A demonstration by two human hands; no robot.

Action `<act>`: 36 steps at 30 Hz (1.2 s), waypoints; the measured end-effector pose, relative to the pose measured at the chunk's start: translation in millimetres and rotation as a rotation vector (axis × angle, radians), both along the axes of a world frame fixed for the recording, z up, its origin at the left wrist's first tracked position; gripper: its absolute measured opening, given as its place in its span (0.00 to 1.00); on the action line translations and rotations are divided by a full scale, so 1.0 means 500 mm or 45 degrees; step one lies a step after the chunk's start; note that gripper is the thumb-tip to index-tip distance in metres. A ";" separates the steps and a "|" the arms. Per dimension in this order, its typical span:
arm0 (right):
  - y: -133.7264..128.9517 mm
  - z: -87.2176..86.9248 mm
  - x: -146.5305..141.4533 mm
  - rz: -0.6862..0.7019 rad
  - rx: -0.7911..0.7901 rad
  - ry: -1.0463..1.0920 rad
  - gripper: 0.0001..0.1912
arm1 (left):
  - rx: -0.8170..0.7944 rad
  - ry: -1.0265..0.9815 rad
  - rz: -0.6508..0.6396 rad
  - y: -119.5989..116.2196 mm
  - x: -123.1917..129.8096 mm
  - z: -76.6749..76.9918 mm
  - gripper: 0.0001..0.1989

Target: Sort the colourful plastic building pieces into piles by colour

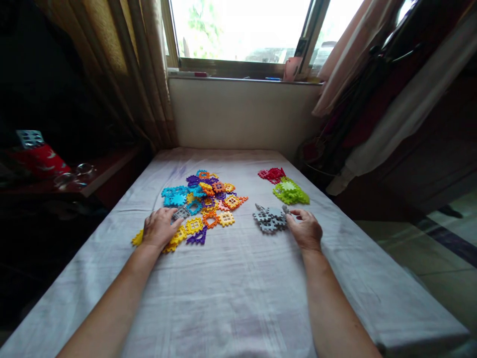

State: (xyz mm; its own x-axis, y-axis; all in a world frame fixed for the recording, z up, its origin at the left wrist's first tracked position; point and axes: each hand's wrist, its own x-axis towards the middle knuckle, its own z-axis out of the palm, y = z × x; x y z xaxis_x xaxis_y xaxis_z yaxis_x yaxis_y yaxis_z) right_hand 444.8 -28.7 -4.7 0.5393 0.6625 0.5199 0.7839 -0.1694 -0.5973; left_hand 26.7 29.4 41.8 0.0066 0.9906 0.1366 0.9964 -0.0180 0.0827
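My left hand is at the near left of a mixed pile of interlocking plastic tiles. Its thumb and fingers close on the left edge of a grey tile. My right hand pinches a small grey tile at the right edge of a heap of grey tiles. Yellow tiles lie beside and partly under my left hand. A purple triangular tile rests at the pile's near edge.
Lime green tiles and red tiles form separate heaps beyond my right hand. A pale sheet covers the bed-like surface. Eyeglasses lie on a side table at left. Clothes hang at right.
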 end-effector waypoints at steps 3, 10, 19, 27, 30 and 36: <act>0.001 -0.003 -0.004 0.116 0.008 0.006 0.20 | -0.052 0.051 0.002 0.003 0.015 0.016 0.24; 0.011 -0.015 0.020 -0.020 0.102 0.130 0.24 | -0.046 0.028 -0.062 0.009 0.008 0.016 0.16; 0.005 0.009 -0.006 -0.004 0.230 0.108 0.21 | 0.338 -0.352 -0.178 -0.021 0.041 0.009 0.18; -0.014 0.048 -0.138 0.613 0.254 -0.021 0.15 | 0.157 -1.003 -0.495 -0.078 0.161 -0.017 0.16; -0.018 0.050 -0.186 0.865 0.212 -0.031 0.16 | 0.123 -1.074 -0.548 -0.091 0.189 -0.027 0.14; -0.033 0.049 -0.242 1.058 0.081 0.042 0.11 | 0.088 -1.092 -0.610 -0.105 0.206 -0.040 0.15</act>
